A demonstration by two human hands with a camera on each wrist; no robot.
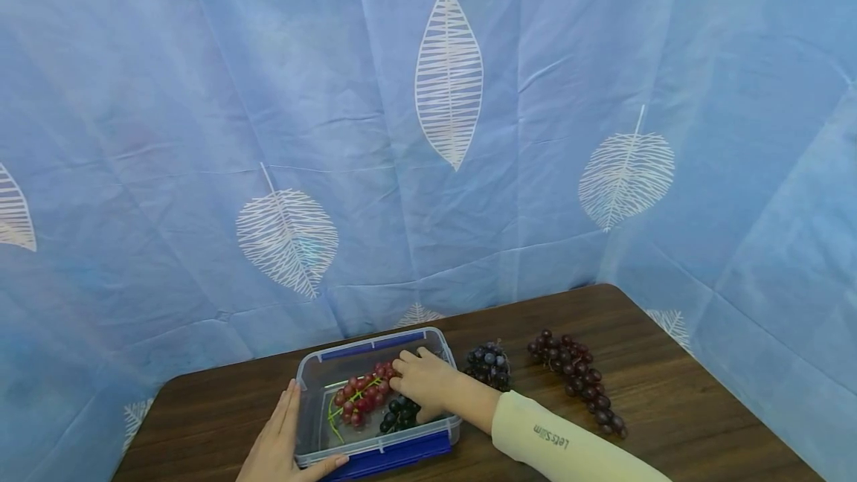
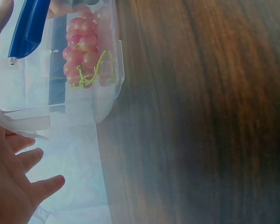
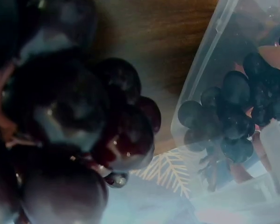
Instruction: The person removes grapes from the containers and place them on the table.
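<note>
A clear plastic box (image 1: 310, 422) with blue clips sits on the table, with a bunch of red grapes (image 1: 358, 398) on a green stem inside. My left hand (image 1: 281, 441) rests on the box's left end, fingers straight along the wall and thumb on the front rim. In the left wrist view its fingers (image 2: 42, 189) are spread. My right hand (image 1: 428, 381) reaches into the box and holds a bunch of black grapes (image 1: 399, 413), thumb and fingers around it. The right wrist view shows those black grapes (image 3: 235, 126) through the box wall; the hand partly hides them.
Just right of the box lies another dark bunch of grapes (image 1: 489, 364). A long bunch of purple-red grapes (image 1: 579, 378) stretches further right on the brown wooden table (image 1: 696, 422). A blue curtain (image 1: 375, 132) with white leaf prints hangs behind the table.
</note>
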